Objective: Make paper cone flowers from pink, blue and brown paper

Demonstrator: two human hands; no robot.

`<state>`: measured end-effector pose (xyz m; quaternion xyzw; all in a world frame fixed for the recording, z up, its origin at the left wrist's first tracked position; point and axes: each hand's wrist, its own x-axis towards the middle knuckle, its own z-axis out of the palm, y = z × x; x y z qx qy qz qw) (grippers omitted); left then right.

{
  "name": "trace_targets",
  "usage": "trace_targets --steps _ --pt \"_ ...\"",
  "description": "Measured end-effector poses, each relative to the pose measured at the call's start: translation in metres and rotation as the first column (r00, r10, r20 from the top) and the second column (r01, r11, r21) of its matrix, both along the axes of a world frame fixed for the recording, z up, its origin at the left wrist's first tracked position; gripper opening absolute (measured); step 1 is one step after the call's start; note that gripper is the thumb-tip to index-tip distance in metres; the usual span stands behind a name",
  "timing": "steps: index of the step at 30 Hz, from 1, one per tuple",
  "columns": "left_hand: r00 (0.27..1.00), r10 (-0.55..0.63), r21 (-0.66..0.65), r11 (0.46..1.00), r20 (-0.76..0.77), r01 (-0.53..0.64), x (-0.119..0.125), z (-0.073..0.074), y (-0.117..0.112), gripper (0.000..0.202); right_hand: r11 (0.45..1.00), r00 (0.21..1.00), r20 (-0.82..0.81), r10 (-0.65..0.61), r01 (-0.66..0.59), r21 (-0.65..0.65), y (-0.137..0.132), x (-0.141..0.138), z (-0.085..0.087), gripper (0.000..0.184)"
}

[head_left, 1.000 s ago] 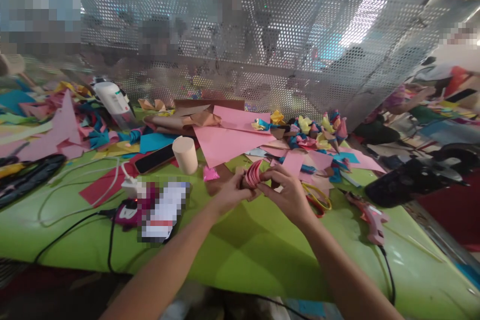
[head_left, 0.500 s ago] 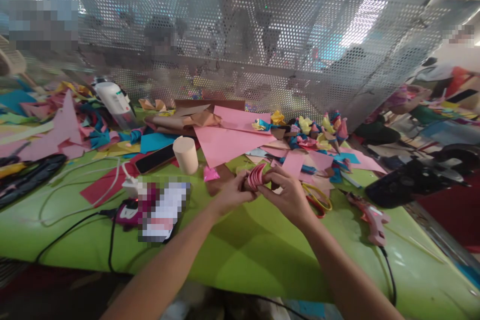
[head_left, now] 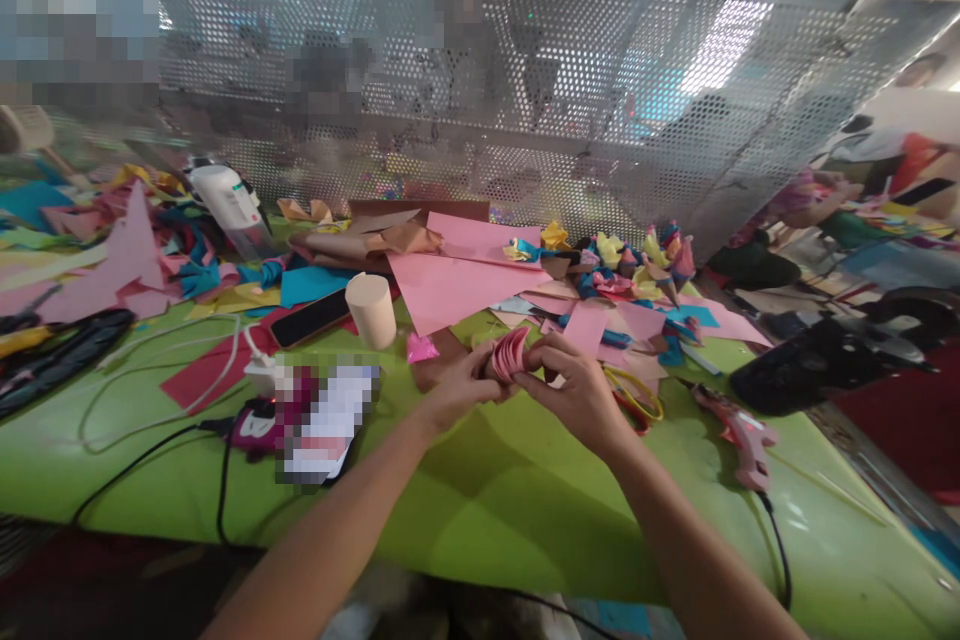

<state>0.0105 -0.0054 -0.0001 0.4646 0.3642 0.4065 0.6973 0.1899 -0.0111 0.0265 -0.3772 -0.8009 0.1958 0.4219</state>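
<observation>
Both hands meet over the lime-green table cover [head_left: 480, 500], which is smooth with soft creases. The left hand [head_left: 457, 388] and right hand [head_left: 574, 385] each pinch a pleated pink paper [head_left: 510, 352] from opposite sides, fingers curled tight. It is a small fan of thin, curved folds, held just above the cover.

Landmark: cream cylinder [head_left: 370, 310], matte, upright, slightly tapered.
- The pleated paper is to the cylinder's right, nearer the person.
- Flat pink sheet [head_left: 450, 285], angular, just right of the cylinder.
- Glossy black phone [head_left: 309, 318] touching or just beside the cylinder's left.
- Heap of crumpled paper scraps [head_left: 637, 265] in many colours, far right and behind.
- Pink glue gun [head_left: 739, 435], hard plastic, corded, far right.
- Perforated metal screen [head_left: 525, 120] well behind.
</observation>
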Motion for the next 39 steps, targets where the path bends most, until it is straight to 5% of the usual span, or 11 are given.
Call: trace_targets --steps 25,39 --pt "1.000 -0.007 0.024 1.000 -0.017 0.007 -0.007 -0.006 0.006 0.054 0.997 0.999 -0.049 0.022 -0.025 -0.069 0.005 0.003 -0.005 0.021" --pt "0.974 0.214 0.130 0.966 0.077 -0.222 -0.007 -0.018 0.023 0.050 0.951 0.934 -0.275 -0.226 0.151 -0.268 0.027 0.010 -0.022 0.026"
